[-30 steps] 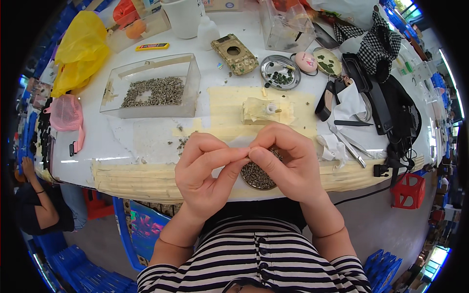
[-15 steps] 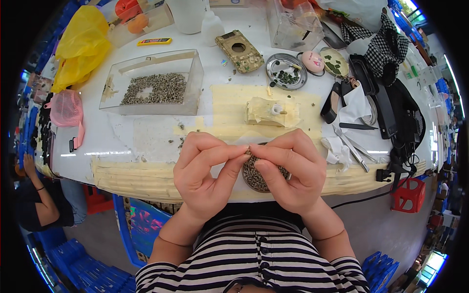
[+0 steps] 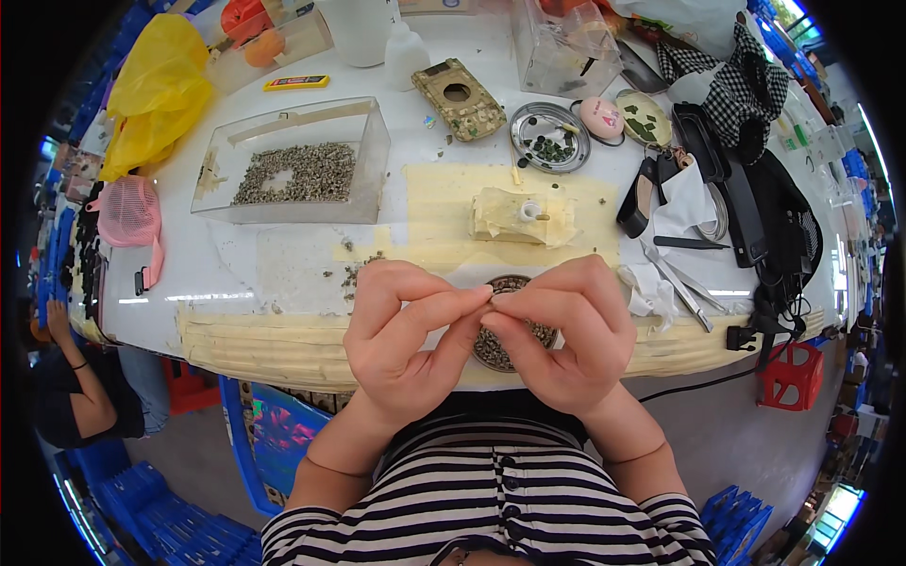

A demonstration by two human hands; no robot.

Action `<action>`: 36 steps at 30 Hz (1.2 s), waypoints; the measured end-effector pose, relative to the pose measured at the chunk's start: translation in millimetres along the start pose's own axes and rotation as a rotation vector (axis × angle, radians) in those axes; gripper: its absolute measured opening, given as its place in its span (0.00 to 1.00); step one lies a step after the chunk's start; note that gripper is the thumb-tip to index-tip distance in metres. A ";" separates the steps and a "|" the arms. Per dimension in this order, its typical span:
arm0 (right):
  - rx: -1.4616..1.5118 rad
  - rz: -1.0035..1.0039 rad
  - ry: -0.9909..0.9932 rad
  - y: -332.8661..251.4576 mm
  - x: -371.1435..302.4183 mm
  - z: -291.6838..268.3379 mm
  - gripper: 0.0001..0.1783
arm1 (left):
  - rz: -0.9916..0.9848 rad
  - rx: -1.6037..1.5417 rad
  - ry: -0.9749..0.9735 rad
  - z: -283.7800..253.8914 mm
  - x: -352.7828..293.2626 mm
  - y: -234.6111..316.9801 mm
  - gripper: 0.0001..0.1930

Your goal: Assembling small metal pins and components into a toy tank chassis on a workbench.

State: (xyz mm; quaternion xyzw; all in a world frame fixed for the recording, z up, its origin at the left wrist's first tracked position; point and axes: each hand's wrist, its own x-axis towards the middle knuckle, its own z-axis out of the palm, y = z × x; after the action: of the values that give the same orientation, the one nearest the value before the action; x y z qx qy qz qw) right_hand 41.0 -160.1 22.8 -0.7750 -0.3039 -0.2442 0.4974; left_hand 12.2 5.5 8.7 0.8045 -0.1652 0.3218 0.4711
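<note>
My left hand and my right hand meet at the fingertips above the near table edge. Both pinch with thumb and forefinger at one spot; whatever sits between the tips is too small and covered to name. Under the fingers stands a round dish filled with small grey-brown pieces, partly hidden by my right hand. Just beyond is a block wrapped in cream tape, with a white ring and a short peg on top. Loose small pieces lie beyond my left hand.
A clear box holds many grey-brown pieces. Farther back are a camouflage toy tank hull, a round dish with dark green bits and a white bottle. Tweezers, tissue and black straps lie right.
My joined fingertips have shifted slightly right and a little nearer to me, uncovering more of the dish's far rim. Both hands keep their pinch.
</note>
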 end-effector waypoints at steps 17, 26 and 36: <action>0.389 0.331 -0.121 5.6 -1.7 -4.4 0.04 | 0.113 0.102 -0.010 -1.1 0.0 0.9 0.14; 0.597 0.491 -0.177 7.5 -13.7 0.6 0.05 | 0.043 -0.055 -0.019 -1.1 -0.4 -2.0 0.15; 0.186 0.081 -0.011 3.7 -9.4 -1.8 0.10 | 0.128 0.148 0.000 4.0 2.6 -0.2 0.14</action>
State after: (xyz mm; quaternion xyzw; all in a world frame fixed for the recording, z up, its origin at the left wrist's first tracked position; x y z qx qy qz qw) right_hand 36.9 -165.1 14.9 -0.7385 -0.2962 -0.1906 0.5749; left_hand 15.7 2.3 9.0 0.8248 -0.1923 0.3625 0.3889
